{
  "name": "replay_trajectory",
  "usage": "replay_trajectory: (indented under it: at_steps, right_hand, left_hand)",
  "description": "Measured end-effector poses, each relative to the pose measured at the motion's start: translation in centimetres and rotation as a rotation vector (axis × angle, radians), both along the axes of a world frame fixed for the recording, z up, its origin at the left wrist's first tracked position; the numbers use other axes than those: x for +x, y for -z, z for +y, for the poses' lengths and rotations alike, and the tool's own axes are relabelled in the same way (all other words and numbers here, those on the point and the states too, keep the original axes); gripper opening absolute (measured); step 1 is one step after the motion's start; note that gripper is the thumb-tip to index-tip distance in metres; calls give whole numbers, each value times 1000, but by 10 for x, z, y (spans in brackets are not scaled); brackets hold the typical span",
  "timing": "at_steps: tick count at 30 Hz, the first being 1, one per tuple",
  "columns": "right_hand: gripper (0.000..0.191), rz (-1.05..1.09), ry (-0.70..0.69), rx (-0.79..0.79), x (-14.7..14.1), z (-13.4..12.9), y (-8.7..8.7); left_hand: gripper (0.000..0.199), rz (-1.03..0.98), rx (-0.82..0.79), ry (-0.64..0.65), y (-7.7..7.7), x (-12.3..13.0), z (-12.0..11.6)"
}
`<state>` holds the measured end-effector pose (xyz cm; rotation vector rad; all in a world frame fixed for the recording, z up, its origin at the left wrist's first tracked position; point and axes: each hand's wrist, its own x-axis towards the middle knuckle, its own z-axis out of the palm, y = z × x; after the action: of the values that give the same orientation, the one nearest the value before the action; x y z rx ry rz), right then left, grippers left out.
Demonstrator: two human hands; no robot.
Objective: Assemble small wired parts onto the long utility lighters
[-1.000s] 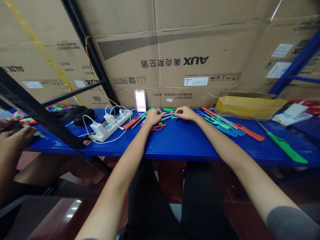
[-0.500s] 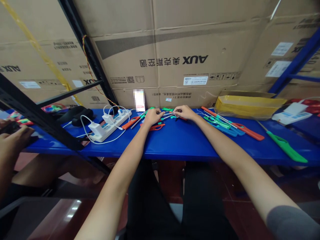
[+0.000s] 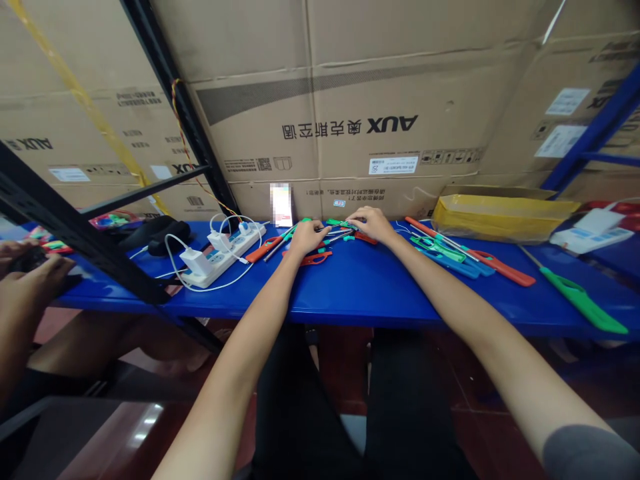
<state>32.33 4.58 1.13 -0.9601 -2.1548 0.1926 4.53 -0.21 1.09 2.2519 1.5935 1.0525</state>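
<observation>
The worktop was of blue painted metal. On it lay a white power strip with white cables, a black soft object and a yellow tray. Toward the right lay long plastic pieces, perhaps gas lighters: one green piece, one orange piece.

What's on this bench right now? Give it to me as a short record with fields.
Left hand: over thin metal rods, grip unclear
Right hand: at the rods' far ends, grip unclear
Things: orange plastic handle near left hand, on blue shelf
Rest: white power strip, yellow tray, AUX cartons
Co-worker: hands at far left, around a dark object
</observation>
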Motion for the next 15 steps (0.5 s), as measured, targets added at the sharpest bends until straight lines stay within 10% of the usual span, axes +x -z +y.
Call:
replay_trajectory:
  at_steps: [15]
  right_hand:
    - [33,1,12,67,1,2,4]
  left_hand:
    - [37,-12,27,3,1,-1,3]
